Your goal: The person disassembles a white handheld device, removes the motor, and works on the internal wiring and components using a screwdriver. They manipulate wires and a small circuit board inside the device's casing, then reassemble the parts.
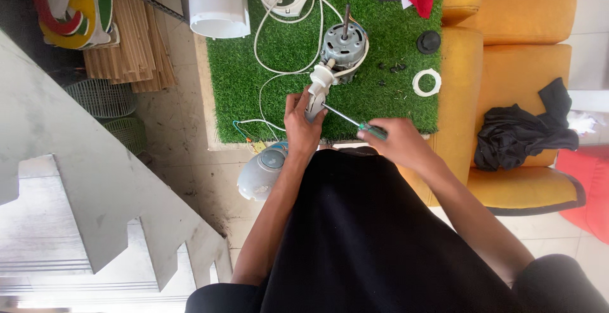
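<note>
Both hands work on a fan motor at the near edge of the green mat.

Left hand (301, 121) is clamped on the white neck bracket (317, 91); right hand (394, 140) grips a screwdriver (355, 123), its shaft slanting up-left so the tip meets the bracket. Beyond the bracket, away from both hands, the motor (343, 44) stands, shaft pointing away.

Beyond the grip and to its right, a black round cap (429, 41) and a white plastic ring (426, 82) lie on the green artificial turf (406, 27), small black screws (393, 68) between. Farther right, black cloth (526, 132) drapes a yellow sofa (526, 8); far left, wooden slats (136, 40) lean.
</note>
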